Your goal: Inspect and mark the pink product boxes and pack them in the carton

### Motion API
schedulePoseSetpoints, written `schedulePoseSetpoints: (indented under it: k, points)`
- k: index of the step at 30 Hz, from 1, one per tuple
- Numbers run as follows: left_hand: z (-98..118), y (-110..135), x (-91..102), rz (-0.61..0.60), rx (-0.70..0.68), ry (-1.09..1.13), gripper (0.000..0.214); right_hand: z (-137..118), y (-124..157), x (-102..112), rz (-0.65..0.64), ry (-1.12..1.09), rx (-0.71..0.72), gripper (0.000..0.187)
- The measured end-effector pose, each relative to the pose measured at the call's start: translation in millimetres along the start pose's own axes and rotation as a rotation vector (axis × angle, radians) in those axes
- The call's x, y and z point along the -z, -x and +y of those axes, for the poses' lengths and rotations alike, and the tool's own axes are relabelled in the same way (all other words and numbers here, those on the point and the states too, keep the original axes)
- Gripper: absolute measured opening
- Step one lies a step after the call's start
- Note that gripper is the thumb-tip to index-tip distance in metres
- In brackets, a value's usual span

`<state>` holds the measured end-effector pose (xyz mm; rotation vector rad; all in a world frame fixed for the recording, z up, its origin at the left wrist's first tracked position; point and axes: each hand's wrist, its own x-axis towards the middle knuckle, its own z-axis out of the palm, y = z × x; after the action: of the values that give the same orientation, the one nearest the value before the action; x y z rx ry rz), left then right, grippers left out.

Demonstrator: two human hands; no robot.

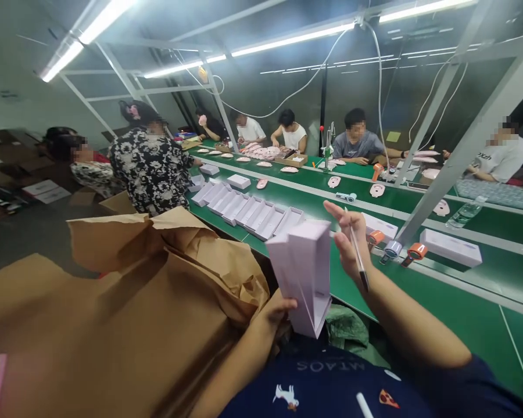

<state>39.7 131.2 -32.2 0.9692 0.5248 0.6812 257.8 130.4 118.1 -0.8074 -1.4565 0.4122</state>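
Flanking pale boxes, hands sit unevenly, right higher.

From where I stand: 1 head-worn camera, facing forward and down. Wearer's shirt, left hand and right hand close; view runs wide across green bench to co-workers farther off.

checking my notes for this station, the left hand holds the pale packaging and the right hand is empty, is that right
Not quite: the right hand is not empty; it holds a pen, as the head view shows. The left hand does hold the pale packaging.
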Motion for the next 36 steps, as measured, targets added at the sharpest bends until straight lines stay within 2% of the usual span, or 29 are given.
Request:
schedulePoseSetpoints:
  k: [1,2,5,6,7,9,11,13,15,18,20,22,24,25,26,27,28,29,30,31,32,33,34,35,36]
  points:
    - [-6,-6,-1.5,0.049,-0.047,0.054,0.087,8,10,-6,-0.018,-0.026,0.052,0.034]
    - [-11,-10,-0.9,0.103,-0.099,0.119,0.091,16,21,-8,-0.134,-0.004,0.098,0.035]
    - [-14,-18,9.3,0.22,-0.167,0.294,0.095,31,55,2,-0.702,0.272,0.136,0.045]
    - [-13,-20,12.7,0.244,-0.146,0.336,0.092,36,65,8,-0.821,0.392,0.139,0.041]
    - [-13,-22,14.9,0.254,-0.104,0.36,0.092,41,74,15,-0.884,0.504,0.143,0.031]
    - [-15,-26,14.8,0.27,-0.027,0.337,0.098,54,89,28,-0.913,0.693,0.132,0.013]
    - [-19,-26,11.5,0.328,0.055,0.231,0.108,71,100,38,-0.913,0.855,0.018,0.018]
    - [-24,-16,11.0,0.351,0.188,0.045,0.112,92,111,44,-0.899,0.979,-0.165,0.021]
    - [-26,8,16.0,0.237,0.298,-0.136,0.106,116,123,44,-0.908,1.03,-0.291,0.023]
    - [-14,65,26.2,-0.013,0.249,-0.273,0.083,159,139,33,-0.989,1.007,-0.336,0.019]
    - [7,112,27.1,-0.054,0.174,-0.288,0.074,194,137,17,-1.038,0.985,-0.336,0.02]
    - [35,158,23.5,0.001,0.095,-0.289,0.07,231,120,-7,-1.061,0.965,-0.324,0.022]
    - [64,204,21.3,0.175,-0.02,-0.333,0.067,264,90,-43,-1.033,0.973,-0.34,0.024]
    - [78,226,22.8,0.345,-0.076,-0.398,0.066,276,76,-63,-1.003,0.978,-0.359,0.03]
    - [91,247,26.7,0.579,-0.132,-0.502,0.066,285,63,-83,-0.97,0.973,-0.381,0.04]
    - [103,267,33.1,0.894,-0.199,-0.63,0.066,290,54,-99,-0.944,0.95,-0.4,0.05]
    - [115,285,41.8,1.258,-0.256,-0.757,0.068,292,50,-111,-0.932,0.905,-0.412,0.058]
    - [125,301,52.0,1.602,-0.273,-0.882,0.07,292,51,-119,-0.936,0.842,-0.417,0.061]
    - [135,314,63.0,1.813,-0.277,-0.942,0.07,289,57,-121,-0.952,0.771,-0.417,0.062]
    - [142,323,73.7,1.935,-0.249,-0.983,0.068,285,66,-118,-0.974,0.699,-0.412,0.06]
    - [148,329,83.1,2.045,-0.118,-1.054,0.069,280,79,-112,-0.996,0.635,-0.408,0.057]
    - [151,332,90.3,2.1,0.059,-1.129,0.071,275,93,-103,-1.012,0.582,-0.406,0.052]
    - [151,330,94.8,2.114,0.247,-1.232,0.072,269,108,-92,-1.02,0.543,-0.411,0.047]
    - [149,326,96.8,2.074,0.413,-1.352,0.07,264,122,-80,-1.017,0.514,-0.423,0.043]
    - [145,320,96.6,1.984,0.507,-1.463,0.064,259,134,-69,-1.005,0.493,-0.44,0.041]
